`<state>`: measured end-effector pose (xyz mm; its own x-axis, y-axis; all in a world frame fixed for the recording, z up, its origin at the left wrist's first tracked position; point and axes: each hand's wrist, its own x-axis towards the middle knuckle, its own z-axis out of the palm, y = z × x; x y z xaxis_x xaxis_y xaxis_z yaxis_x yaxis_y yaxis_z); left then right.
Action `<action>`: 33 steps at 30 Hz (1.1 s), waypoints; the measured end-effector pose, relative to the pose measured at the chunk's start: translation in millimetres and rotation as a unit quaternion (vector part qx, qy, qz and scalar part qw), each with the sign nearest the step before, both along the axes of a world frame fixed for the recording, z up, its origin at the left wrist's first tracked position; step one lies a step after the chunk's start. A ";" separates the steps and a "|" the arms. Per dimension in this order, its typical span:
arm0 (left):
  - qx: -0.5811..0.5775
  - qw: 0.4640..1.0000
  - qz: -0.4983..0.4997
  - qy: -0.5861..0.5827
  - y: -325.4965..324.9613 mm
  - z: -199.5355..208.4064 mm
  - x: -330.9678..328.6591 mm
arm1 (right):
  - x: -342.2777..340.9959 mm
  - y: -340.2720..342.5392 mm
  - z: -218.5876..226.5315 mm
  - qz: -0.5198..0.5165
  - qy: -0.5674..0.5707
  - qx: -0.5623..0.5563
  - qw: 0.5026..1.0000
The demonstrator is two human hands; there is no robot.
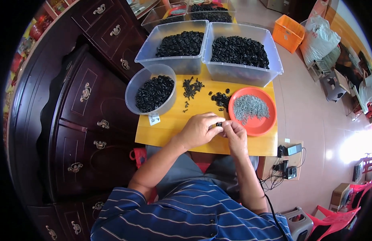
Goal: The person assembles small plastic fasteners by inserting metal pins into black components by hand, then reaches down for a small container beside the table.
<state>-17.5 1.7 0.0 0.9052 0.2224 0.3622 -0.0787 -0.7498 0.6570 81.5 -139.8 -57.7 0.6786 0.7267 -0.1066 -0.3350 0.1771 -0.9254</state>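
Close together over the table's near edge, my left hand (201,129) and my right hand (235,135) meet at the fingertips. Between them is a small black plastic piece (219,124), pinched by the left thumb and forefinger. The right thumb and fingers are pressed together against its other side; anything else in them is hidden. A red round plate (273,105) of small grey metal screws or pins (250,107) lies just beyond my right hand. Left of that plate is a small heap of black oval pieces (221,99). Several black pieces with stems (191,88) lie farther left.
A round clear tub (131,94) of black pieces stands on the yellow table (166,130) at left. Two big clear bins (172,62) (240,70) line the far side. A dark wooden cabinet (89,132) borders the left; an orange crate (288,33) and cabled devices (291,172) sit at right.
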 end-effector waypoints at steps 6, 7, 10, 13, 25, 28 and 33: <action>0.066 0.983 -0.016 0.172 29.7 6.4 -6.4 | -3.3 0.7 -17.0 0.078 -0.073 -0.048 0.993; 0.105 0.972 -0.018 0.209 45.8 11.5 -6.5 | -3.5 0.7 -17.2 0.078 -0.076 -0.047 0.993; 0.175 0.962 0.118 0.172 90.9 50.9 6.5 | -5.9 -0.2 -20.9 0.124 -0.119 -0.074 0.982; 0.250 0.928 0.265 -0.081 127.2 85.7 17.0 | -4.1 -0.7 -16.3 0.166 -0.123 -0.089 0.974; 0.072 0.988 0.112 0.074 47.8 -31.0 26.4 | -2.3 0.2 -15.2 0.120 -0.190 -0.087 0.971; 0.052 0.988 0.116 0.087 29.2 -43.7 39.6 | -2.0 -2.7 -8.9 0.128 -0.177 -0.106 0.970; 0.068 0.990 0.108 0.060 25.5 -61.2 51.1 | 0.1 -5.4 -4.4 0.113 -0.210 -0.131 0.962</action>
